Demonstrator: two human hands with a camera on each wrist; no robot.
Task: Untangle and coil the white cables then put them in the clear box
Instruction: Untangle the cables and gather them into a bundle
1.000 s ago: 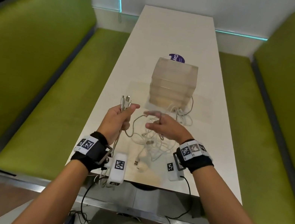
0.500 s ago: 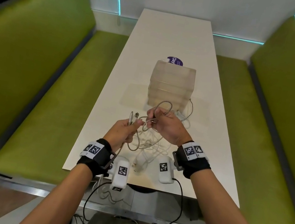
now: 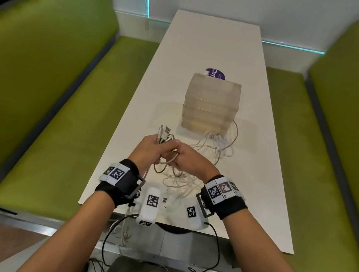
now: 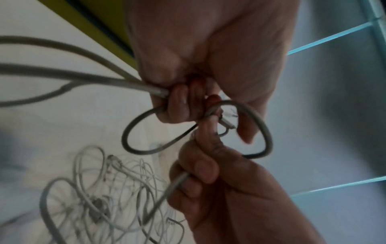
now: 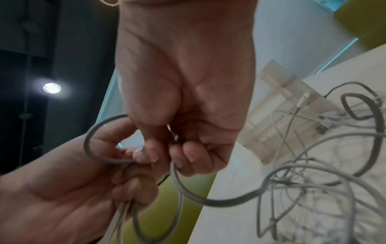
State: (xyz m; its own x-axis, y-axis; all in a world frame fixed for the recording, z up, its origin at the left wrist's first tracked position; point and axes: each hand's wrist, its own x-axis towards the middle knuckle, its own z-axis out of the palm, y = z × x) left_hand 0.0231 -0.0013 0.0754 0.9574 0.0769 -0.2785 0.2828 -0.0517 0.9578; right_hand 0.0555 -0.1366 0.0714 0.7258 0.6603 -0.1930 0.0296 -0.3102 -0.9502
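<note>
Between green benches, over a white table, both grips clutch white cables.

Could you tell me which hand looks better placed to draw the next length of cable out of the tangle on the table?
Probably the right hand: it pinches the strand running down to the tangle. The left hand grips the gathered connector ends, so it serves better as anchor.

Two hands, the left hand and the right hand. One clear box on one tabletop. One purple sticker. Two green benches (one each side). The white cables are too tangled to count.
</note>
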